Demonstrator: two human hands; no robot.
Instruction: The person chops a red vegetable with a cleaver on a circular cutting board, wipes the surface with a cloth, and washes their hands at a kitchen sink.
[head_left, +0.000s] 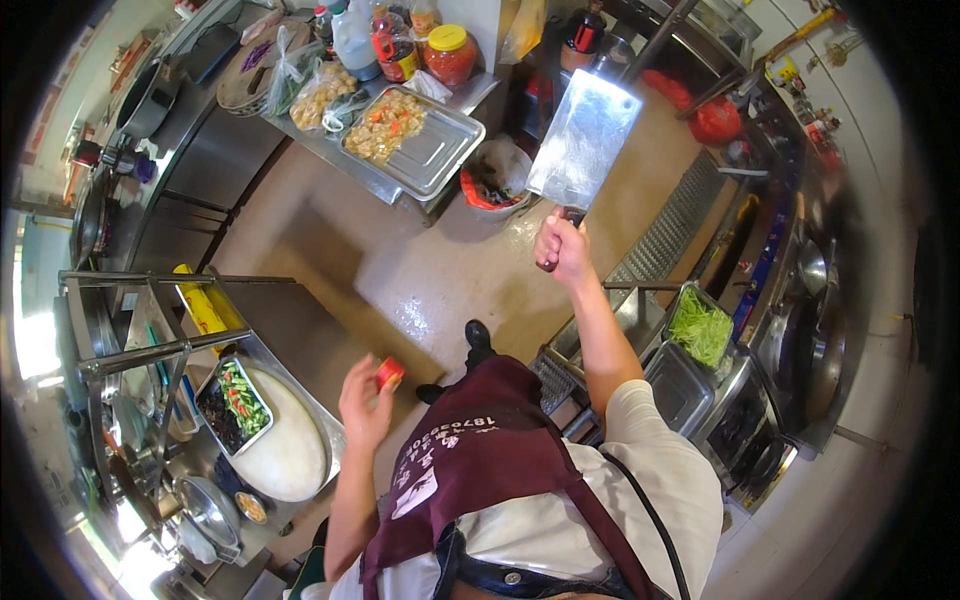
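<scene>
A broad Chinese cleaver (585, 142) is raised over the floor, its steel blade pointing away from me. My right hand (564, 244) grips its dark handle, with the arm stretched forward. Lower down, my left hand (364, 401) pinches a small red piece (389, 372), perhaps a vegetable; its kind is not clear. That hand is nearest to a round white cutting board (289, 442) on the left counter. Overlapping the board, a metal tray (235, 405) holds sliced green vegetable with red bits, beside dark shreds.
Ahead stands a steel table with a metal tray (442, 161) of sliced food, bagged vegetables and bottles (394, 49). A lined waste bucket (495, 180) is on the shiny floor (409, 262). At right, a tray of green shreds (699, 326) sits near the woks (802, 345).
</scene>
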